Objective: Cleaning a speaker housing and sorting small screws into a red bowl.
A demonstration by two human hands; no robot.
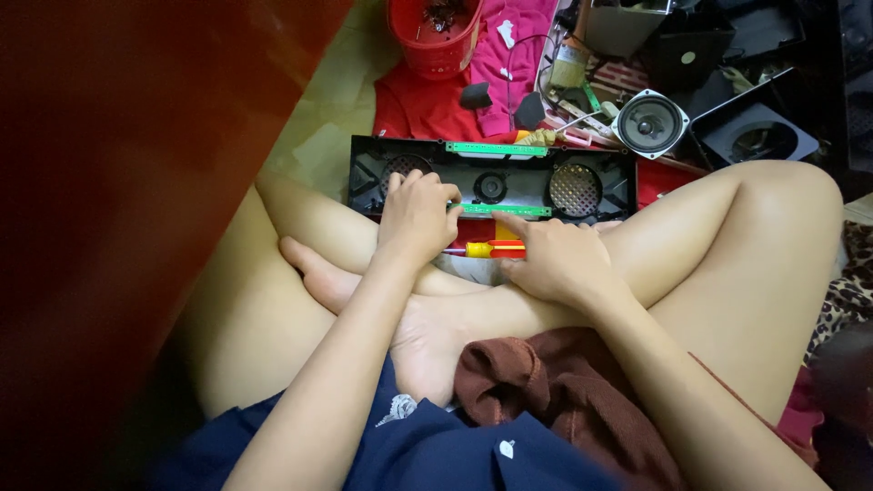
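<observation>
Cluttered floor surrounds us: a red bucket (pixel 435 36) stands at the top, with pink and red cloth (pixel 473 82) spread beside it, and a loose round speaker (pixel 651 125) lies to the right among dark boxes and cables. We sit cross-legged, and a brown cloth (pixel 555 382) lies bunched in our lap.

Across our shins rests a long black speaker housing (pixel 496 179), open side up, with two round grilles, a small round part in the middle and green circuit strips (pixel 497 148) along its far and near edges.

Our left hand (pixel 416 218) lies curled over the near left part of the housing, fingers bent down on its rim and the end of the near green strip; whether that grip pinches anything we cannot tell.

Our right hand (pixel 559 259) is just beside it, forefinger stretched out onto the near edge of the housing. A red and yellow screwdriver (pixel 486 248) lies between the two hands, its handle running under our right fingers. We cannot tell whether they clasp it or only rest on it.
</observation>
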